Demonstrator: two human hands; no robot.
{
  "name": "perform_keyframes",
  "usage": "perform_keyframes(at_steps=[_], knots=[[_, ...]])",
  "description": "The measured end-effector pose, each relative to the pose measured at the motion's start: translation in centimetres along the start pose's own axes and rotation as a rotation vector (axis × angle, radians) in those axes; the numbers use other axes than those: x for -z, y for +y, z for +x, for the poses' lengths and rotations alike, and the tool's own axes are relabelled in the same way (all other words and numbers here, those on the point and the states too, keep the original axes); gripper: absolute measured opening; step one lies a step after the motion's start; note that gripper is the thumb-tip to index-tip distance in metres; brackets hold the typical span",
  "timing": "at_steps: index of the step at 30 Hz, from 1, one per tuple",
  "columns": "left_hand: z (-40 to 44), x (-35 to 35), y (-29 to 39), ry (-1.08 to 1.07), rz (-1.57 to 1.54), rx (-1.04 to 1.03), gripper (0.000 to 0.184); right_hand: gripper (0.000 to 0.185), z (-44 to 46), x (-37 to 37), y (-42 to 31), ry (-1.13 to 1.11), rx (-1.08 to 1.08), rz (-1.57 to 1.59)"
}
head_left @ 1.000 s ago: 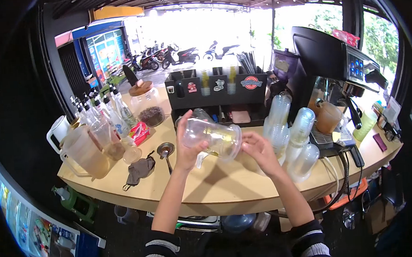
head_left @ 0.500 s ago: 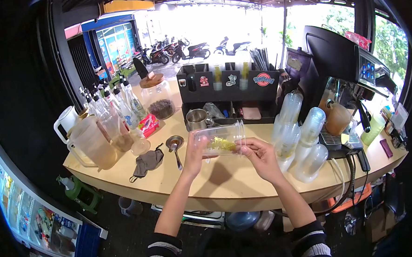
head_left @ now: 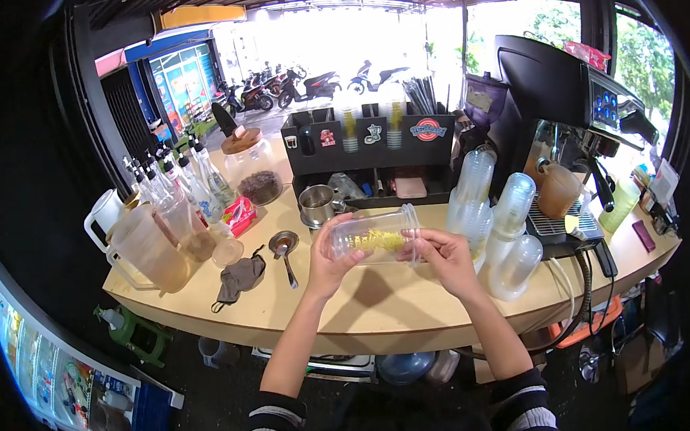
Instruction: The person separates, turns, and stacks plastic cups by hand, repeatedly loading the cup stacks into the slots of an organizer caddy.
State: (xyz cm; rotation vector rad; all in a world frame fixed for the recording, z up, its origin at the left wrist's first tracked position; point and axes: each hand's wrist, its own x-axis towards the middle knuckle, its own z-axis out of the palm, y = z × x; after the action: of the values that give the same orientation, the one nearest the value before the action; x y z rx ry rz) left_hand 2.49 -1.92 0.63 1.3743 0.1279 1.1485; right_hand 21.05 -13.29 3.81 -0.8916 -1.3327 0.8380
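A clear plastic cup (head_left: pixel 373 233) with yellow print lies sideways in the air above the wooden counter (head_left: pixel 365 308). My left hand (head_left: pixel 333 255) wraps round its base end, thumb in front. At its rim, on the right, the fingers of my right hand (head_left: pixel 441 259) pinch the edge. More than one rim shows there, so cups may be nested. A steel pitcher (head_left: pixel 318 204) stands just behind my left hand. Stacks of upside-down clear cups (head_left: pixel 469 201) are to the right of my right hand.
Left are a spoon (head_left: pixel 287 265) on a small dish, a dark cloth mask (head_left: pixel 241 279), a large jug (head_left: pixel 148 253), pump bottles and a lidded jar (head_left: pixel 253 169). A black organiser (head_left: pixel 369 156) stands behind; a coffee machine (head_left: pixel 557 103) is at right.
The cup has turned from a slant to nearly level, its print now facing me. My right hand has stayed at the rim and my left hand at the base end. The view has shifted slightly.
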Motion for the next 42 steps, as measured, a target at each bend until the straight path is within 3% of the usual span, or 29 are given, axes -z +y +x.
perform_keyframes(at_steps=[2, 9, 11, 15, 17, 18, 20, 22, 24, 27, 28, 30, 32, 34, 36, 42], knots=[[0.2, 0.0, -0.2, 0.022, 0.08, 0.015, 0.075, 0.028, -0.1, 0.0, -0.2, 0.016, 0.002, 0.004], [0.6, 0.2, 0.1, -0.023, 0.166, -0.026, 0.075, 0.03, 0.5, -0.2, 0.3, 0.038, 0.02, 0.02], [0.5, 0.3, 0.1, 0.021, 0.246, -0.074, 0.061, 0.031, 0.9, -0.3, 0.8, 0.027, 0.02, 0.033], [1.3, 1.6, -0.4, 0.085, 0.511, -0.217, 0.06, 0.027, 1.6, -1.6, 1.9, 0.029, 0.051, 0.082], [1.6, 0.4, 1.7, 0.19, 0.228, 0.067, 0.056, 0.028, 2.1, -2.1, 2.4, 0.037, 0.06, 0.054], [2.2, 1.1, 1.4, 0.185, 0.23, 0.059, 0.056, 0.028, 2.5, -2.2, 2.9, 0.037, 0.07, 0.053], [3.8, 3.1, 0.5, 0.208, 0.499, 0.0, 0.052, 0.032, 3.7, -2.4, 4.5, 0.072, 0.051, 0.127], [6.0, 3.2, 1.7, 0.234, 0.447, -0.044, 0.049, 0.033, 5.0, -2.5, 6.2, 0.127, 0.06, 0.199], [9.2, 4.8, 2.8, 0.282, 0.51, -0.229, 0.052, 0.034, 6.4, -2.1, 8.3, 0.179, 0.066, 0.27], [15.2, 5.3, 6.3, 0.25, 0.629, -0.388, 0.059, 0.04, 7.6, -1.1, 12.5, 0.22, -0.005, -0.19], [17.3, 5.3, 7.0, 0.232, 0.62, -0.448, 0.062, 0.04, 7.2, -1.1, 13.2, 0.221, -0.008, -0.199], [21.4, 5.6, 8.6, 0.196, 0.924, -0.567, 0.068, 0.041, 7.0, -1.1, 14.0, 0.213, -0.044, -0.598], [25.1, 5.7, 8.9, 0.208, 0.956, -0.546, 0.069, 0.046, 7.1, -1.2, 12.8, 0.158, -0.106, -0.655], [28.6, 6.7, 8.4, 0.206, 0.995, -0.516, 0.071, 0.048, 6.5, -0.8, 13.9, -0.042, 0.101, -1.135], [31.9, 7.9, 6.6, 0.128, 1.212, -0.648, 0.072, 0.05, 6.5, -1.0, 14.2, -0.064, 0.079, -1.085], [35.2, 8.5, 3.6, 0.016, 1.346, -0.381, 0.076, 0.049, 6.7, -0.6, 14.3, -0.139, 0.111, -1.068]])
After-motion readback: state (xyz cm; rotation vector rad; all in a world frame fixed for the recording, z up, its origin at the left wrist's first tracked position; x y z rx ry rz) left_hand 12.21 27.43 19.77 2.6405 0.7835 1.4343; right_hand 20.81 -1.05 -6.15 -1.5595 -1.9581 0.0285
